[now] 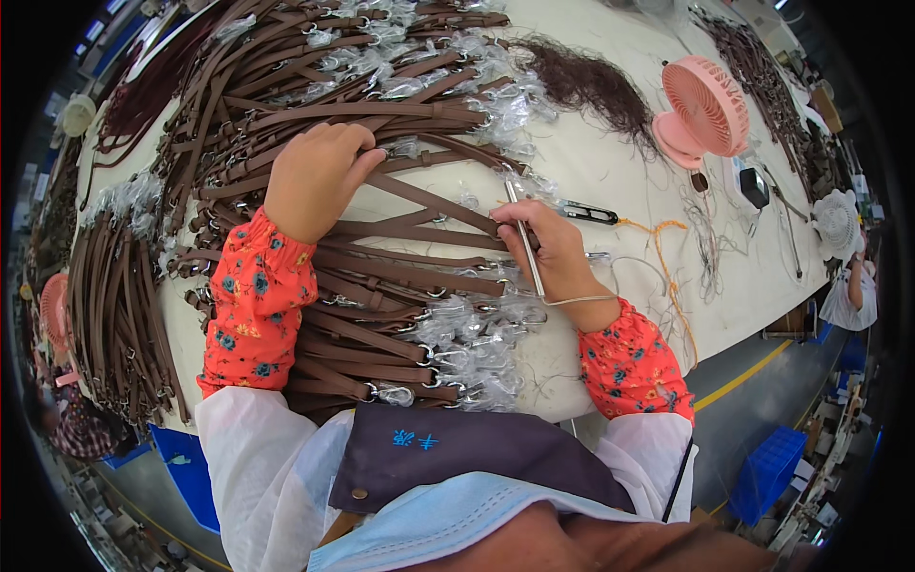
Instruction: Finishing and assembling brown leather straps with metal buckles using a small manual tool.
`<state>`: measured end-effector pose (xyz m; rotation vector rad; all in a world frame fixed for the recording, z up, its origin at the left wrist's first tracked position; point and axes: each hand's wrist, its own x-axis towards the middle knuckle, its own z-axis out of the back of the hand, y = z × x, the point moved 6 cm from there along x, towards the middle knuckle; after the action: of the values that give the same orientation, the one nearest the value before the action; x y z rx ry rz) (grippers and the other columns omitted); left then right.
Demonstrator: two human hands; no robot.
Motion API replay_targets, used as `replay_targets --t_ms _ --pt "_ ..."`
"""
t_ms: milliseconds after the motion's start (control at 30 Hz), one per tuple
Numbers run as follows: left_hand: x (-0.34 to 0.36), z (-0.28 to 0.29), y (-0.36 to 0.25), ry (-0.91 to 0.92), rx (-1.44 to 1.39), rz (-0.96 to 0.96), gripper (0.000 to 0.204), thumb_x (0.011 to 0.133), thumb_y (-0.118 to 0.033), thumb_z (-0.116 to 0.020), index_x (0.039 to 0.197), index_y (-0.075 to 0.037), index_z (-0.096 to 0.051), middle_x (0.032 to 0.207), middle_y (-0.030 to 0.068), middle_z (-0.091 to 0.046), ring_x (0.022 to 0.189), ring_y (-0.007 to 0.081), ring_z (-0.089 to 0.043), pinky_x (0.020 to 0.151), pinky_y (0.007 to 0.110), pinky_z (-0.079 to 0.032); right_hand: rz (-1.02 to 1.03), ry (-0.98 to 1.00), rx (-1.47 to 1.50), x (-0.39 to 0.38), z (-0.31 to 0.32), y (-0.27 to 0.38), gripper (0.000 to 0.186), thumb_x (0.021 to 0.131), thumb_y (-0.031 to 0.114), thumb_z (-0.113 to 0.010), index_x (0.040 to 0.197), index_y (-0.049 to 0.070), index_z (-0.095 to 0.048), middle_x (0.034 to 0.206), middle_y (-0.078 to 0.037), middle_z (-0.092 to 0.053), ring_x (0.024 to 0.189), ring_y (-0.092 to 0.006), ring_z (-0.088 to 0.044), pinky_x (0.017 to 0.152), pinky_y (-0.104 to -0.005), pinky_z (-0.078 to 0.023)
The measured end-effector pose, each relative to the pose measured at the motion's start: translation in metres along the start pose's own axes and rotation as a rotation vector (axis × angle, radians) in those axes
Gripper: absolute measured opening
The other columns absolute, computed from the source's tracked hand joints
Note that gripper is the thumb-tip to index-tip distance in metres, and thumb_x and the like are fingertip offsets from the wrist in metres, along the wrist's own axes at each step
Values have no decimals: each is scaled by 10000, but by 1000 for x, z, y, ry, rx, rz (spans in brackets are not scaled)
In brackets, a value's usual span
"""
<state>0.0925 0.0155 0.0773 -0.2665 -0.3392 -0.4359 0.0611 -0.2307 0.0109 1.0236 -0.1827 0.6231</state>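
Left of the pink fan point(706, 107), grasping a silver tool point(524, 238) in the right hand point(560, 255); farther left, curling the left hand point(316, 183) over brown straps point(429, 202), leaving its grip unclear.

"How are the arms set?"
"Both reach forward; the left forearm point(259, 310) leans slightly inward, the right forearm point(634, 364) slants further."
"And the hands?"
"The left hand point(319, 181) is farther out, back upward, fingers curled, thumb pointing right. The right hand point(555, 250), nearer the body, is folded in a grip."
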Motion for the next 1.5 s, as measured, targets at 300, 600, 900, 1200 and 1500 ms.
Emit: replay_targets --t_ms 300,600,900,1200,1500 --pt "-25 -40 -80 384 -331 -231 195 845 -165 -678 1004 -55 -656 943 105 -663 871 319 -632 770 417 -487 -24 72 130 -4 -2 4 185 913 46 -638 1093 58 -597 962 -111 -654 838 -201 -673 723 -296 -524" --pt "-28 -46 -70 491 -541 -206 147 855 -92 -651 990 -38 -670 900 124 -662 816 346 -639 723 409 -499 -279 83 701 -6 1 0 286 1038 232 -475 1205 12 -551 928 -79 -668 797 -118 -638 715 -249 -505" --pt "-27 -46 -72 503 -558 -215 145 849 -85 -655 986 -41 -671 897 123 -660 804 342 -637 715 403 -499 -463 288 593 -10 -12 -2 298 1035 312 -479 1152 81 -625 784 21 -625 642 -35 -478 562 -187 -378" --pt "-27 -46 -72 512 -558 -211 149 850 -89 -655 991 -45 -671 910 120 -662 809 344 -640 717 406 -499 -445 271 594 -11 -12 -6 295 1036 308 -472 1143 82 -627 754 24 -613 616 -32 -463 544 -194 -371" --pt "-17 -33 -77 369 -435 -208 130 842 -125 -680 965 -85 -676 837 81 -654 751 317 -630 650 403 -481 -4 59 359 1 4 7 206 983 203 -585 1115 51 -630 903 -43 -647 758 -110 -600 665 -241 -486"
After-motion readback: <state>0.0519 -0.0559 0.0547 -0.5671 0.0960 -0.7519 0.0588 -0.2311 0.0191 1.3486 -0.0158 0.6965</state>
